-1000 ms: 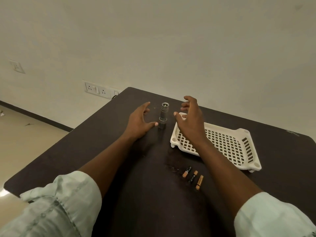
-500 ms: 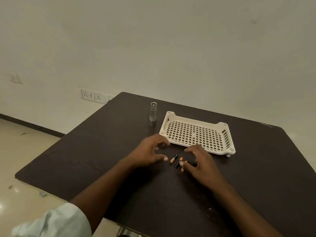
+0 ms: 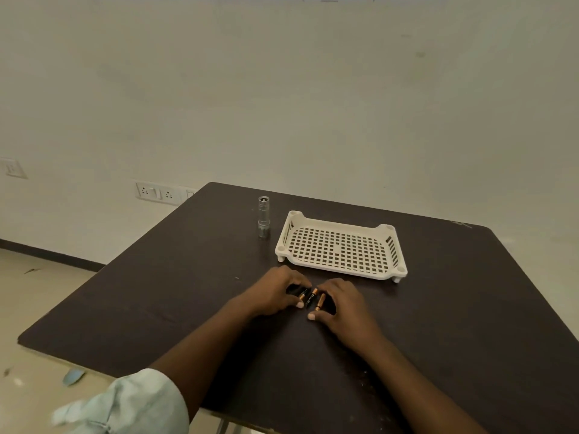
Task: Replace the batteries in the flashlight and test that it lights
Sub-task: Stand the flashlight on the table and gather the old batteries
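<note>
Step judged: gathering three small copper-and-black cylindrical batteries (image 3: 311,298), which lay between hands. Left hand (image 3: 275,292) curled, fingertips touching leftmost; right hand (image 3: 341,303) curled beside rightmost, pinch unclear. Upright silver metal flashlight (image 3: 263,217) stood well beyond left hand. Next: firm pinch, lift.

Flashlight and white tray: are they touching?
Apart. The head view shows bare dark table between the upright flashlight and the white tray.

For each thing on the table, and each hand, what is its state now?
flashlight: standing upright, untouched
tray: white, nothing inside
batteries: three, lying side by side between the hands
left hand: fingers curved beside the batteries
right hand: fingers curved beside the batteries
table: dark, bears everything
</note>
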